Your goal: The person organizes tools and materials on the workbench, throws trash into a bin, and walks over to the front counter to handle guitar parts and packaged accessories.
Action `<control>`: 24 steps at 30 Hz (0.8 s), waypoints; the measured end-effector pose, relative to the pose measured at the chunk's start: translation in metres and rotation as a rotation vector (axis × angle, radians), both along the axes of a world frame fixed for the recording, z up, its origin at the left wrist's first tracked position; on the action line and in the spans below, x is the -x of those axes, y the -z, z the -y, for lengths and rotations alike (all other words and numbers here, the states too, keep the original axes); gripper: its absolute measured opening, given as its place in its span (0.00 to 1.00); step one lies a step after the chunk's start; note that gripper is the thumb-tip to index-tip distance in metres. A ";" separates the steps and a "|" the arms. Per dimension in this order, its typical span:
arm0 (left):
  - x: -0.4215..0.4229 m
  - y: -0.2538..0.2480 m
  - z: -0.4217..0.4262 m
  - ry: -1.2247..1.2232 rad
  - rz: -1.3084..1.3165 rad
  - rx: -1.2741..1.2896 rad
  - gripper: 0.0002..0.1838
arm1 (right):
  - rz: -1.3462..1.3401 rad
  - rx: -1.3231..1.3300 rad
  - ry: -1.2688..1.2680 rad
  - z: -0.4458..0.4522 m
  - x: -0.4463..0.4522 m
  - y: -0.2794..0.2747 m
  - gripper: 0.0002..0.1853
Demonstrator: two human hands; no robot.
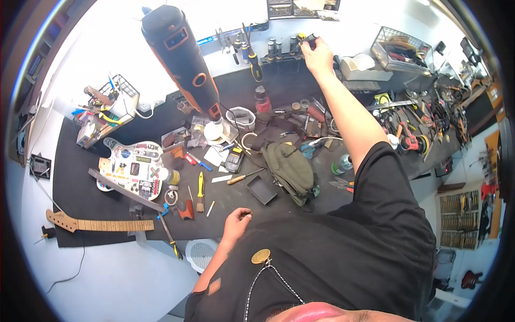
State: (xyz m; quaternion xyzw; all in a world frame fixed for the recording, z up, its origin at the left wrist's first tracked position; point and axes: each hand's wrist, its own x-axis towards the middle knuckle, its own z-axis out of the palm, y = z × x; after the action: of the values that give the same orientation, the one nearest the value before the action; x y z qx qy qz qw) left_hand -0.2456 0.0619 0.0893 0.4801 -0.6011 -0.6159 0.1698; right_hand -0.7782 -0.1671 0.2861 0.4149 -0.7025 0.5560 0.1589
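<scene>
My right hand (pixel 317 52) is stretched far forward to the wall rack (pixel 289 58), its fingers closed round a small dark screwdriver handle (pixel 310 38). Beside it, more screwdrivers (pixel 274 49) stand upright in the rack. My left hand (pixel 237 221) is near the bench's front edge with its fingers curled; whatever they hold, if anything, is too small to name. Just beyond it lie an open black box (pixel 261 190), a brush with a yellow handle (pixel 200 190) and a white stick (pixel 210 208). An olive green bag (pixel 289 170) rests on the dark bench mat (pixel 230 201).
A large black and orange device (pixel 185 59) rises at centre left. To the left are a sticker-covered guitar body (pixel 134 167) and a guitar neck (pixel 102 224). Tools and cables (pixel 416 121) crowd the right side, and a wire basket (pixel 402 51) is at the back right.
</scene>
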 end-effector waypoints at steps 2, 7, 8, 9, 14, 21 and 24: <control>-0.004 0.000 -0.006 -0.067 0.045 0.014 0.12 | 0.085 -0.097 -0.053 -0.011 -0.005 -0.021 0.26; -0.009 0.009 -0.025 -0.141 0.088 0.052 0.11 | 0.051 -0.100 -0.029 -0.025 0.015 -0.029 0.29; -0.009 0.008 -0.030 -0.150 0.092 0.034 0.11 | 0.049 -0.119 -0.045 -0.026 0.017 -0.029 0.29; -0.010 0.011 -0.033 -0.145 0.086 0.015 0.11 | 0.050 -0.136 -0.057 -0.025 0.020 -0.029 0.28; -0.004 -0.004 -0.028 -0.069 0.144 0.079 0.11 | -0.010 -0.204 -0.065 -0.028 0.019 -0.034 0.27; -0.004 0.008 -0.022 -0.095 0.160 0.101 0.12 | -0.129 -0.291 -0.119 -0.015 0.015 -0.042 0.28; -0.009 0.016 -0.029 -0.068 0.158 0.100 0.12 | -0.129 -0.390 -0.145 -0.014 0.011 -0.055 0.29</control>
State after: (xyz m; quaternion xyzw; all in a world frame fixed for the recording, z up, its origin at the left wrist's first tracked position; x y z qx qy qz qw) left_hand -0.2366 0.0907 0.0730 0.5383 -0.6259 -0.5392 0.1665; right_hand -0.7888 -0.1530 0.3407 0.5220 -0.7534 0.3918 0.0797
